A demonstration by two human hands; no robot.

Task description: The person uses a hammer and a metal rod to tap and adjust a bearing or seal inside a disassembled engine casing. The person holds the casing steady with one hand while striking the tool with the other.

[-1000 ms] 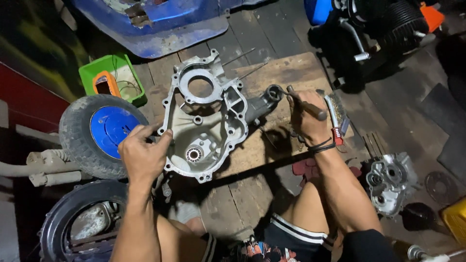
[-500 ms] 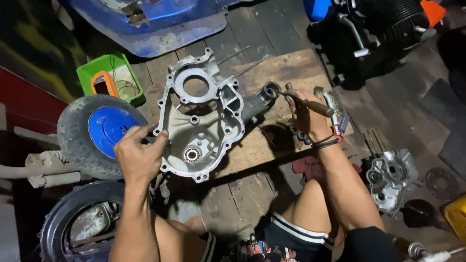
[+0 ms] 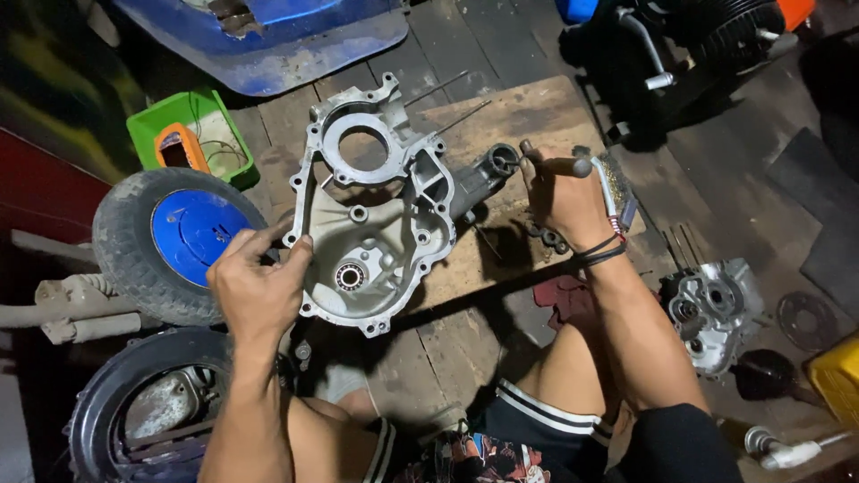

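A grey cast-metal engine case half (image 3: 376, 210) lies flat on a wooden board (image 3: 528, 116), with a round opening at the top and a bearing low in the middle. My left hand (image 3: 255, 286) grips its left edge. My right hand (image 3: 564, 192) is closed around a metal tool with a round knob end (image 3: 573, 165), held just right of the case's tubular arm (image 3: 488, 170). A wire brush (image 3: 617, 188) lies behind that hand.
A small tyre with a blue rim (image 3: 179, 237) lies left of the case, a green tray (image 3: 192, 134) behind it. Another tyre (image 3: 143, 402) sits at lower left. A second engine case part (image 3: 716, 309) rests at right. A blue body panel (image 3: 268, 31) lies at the top.
My right hand has shifted slightly and now holds the tool closer to the case's arm. My left hand stays on the case's left edge.
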